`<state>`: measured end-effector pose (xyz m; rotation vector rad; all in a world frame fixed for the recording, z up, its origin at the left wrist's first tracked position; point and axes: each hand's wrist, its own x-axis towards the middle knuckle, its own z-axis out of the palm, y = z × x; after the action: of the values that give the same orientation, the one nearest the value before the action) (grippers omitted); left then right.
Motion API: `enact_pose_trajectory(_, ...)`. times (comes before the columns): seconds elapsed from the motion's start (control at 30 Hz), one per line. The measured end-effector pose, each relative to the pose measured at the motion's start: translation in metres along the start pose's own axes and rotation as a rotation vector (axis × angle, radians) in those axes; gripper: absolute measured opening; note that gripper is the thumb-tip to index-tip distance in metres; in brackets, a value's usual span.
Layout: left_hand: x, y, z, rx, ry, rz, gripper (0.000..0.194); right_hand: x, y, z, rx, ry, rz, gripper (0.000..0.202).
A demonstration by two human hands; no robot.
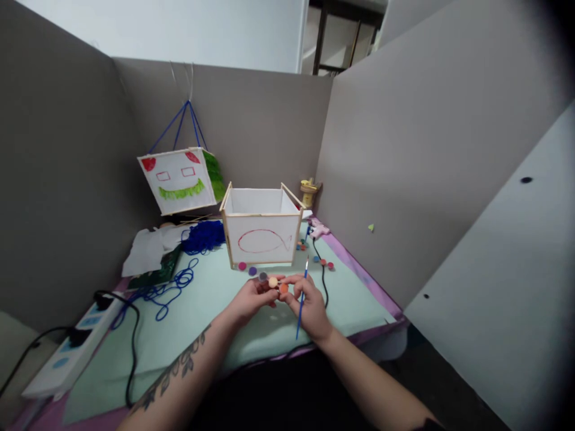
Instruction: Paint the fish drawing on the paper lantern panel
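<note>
In front of me, my left hand [252,299] is closed on a strip of small paint pots [263,276] in pink, purple, dark grey, cream and orange. My right hand [313,308] grips a thin blue paintbrush [300,310], bristles up, while its fingertips touch the orange end of the strip. Just beyond the pots stands an open-topped white box [265,222] edged with wooden sticks. A red fish outline [265,240] is drawn on its near side. My fingers partly cover the pots.
A painted lantern [179,179] hangs at the back left. Blue yarn [204,237] and white paper [144,252] lie beneath it. At left is a power strip [74,347] with black cables. More paint pots [323,262] and a pink glue gun [318,229] lie right. Grey partitions [265,126] surround the table.
</note>
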<state>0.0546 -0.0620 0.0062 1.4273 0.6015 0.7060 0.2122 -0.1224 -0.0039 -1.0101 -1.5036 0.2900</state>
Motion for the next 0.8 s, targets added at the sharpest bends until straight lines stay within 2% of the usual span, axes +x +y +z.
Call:
enact_pose_trajectory(0.1, -0.001, -0.004, 0.0, -0.028, 0.052, 0.008, 0.055, -0.003, 0.0, 0.001, -0.129, -0.006, -0.123, 0.027)
enact_pose_trajectory(0.2, -0.003, -0.005, 0.0, -0.059, 0.091, 0.001, 0.054, -0.004, -0.001, 0.004, -0.202, -0.009, -0.169, 0.026)
enact_pose_trajectory(0.3, -0.001, -0.007, -0.002, -0.085, 0.075, -0.049, 0.06, -0.002, 0.003, 0.004, -0.237, -0.044, -0.142, 0.022)
enact_pose_trajectory(0.37, 0.002, -0.01, -0.005, -0.114, 0.094, -0.114, 0.067, 0.002, 0.01, 0.0, -0.267, -0.067, -0.071, 0.017)
enact_pose_trajectory(0.47, 0.005, -0.016, -0.012, -0.141, 0.29, -0.204, 0.067, 0.005, 0.027, -0.014, -0.341, -0.116, 0.078, 0.017)
enact_pose_trajectory(0.53, 0.006, -0.019, -0.015, -0.125, 0.428, -0.191, 0.058, 0.005, 0.041, -0.028, -0.372, -0.221, 0.161, 0.019)
enact_pose_trajectory(0.63, 0.006, -0.021, -0.018, -0.01, 0.473, -0.098, 0.043, 0.009, 0.06, -0.054, -0.44, -0.292, 0.212, 0.016)
enact_pose_trajectory(0.73, 0.007, -0.022, -0.014, 0.261, 0.406, 0.009, 0.029, 0.034, 0.075, -0.079, -0.524, -0.153, 0.247, 0.012)
enact_pose_trajectory(0.8, 0.007, -0.021, -0.009, 0.46, 0.364, 0.077, 0.021, 0.061, 0.084, -0.087, -0.601, -0.17, 0.252, 0.012)
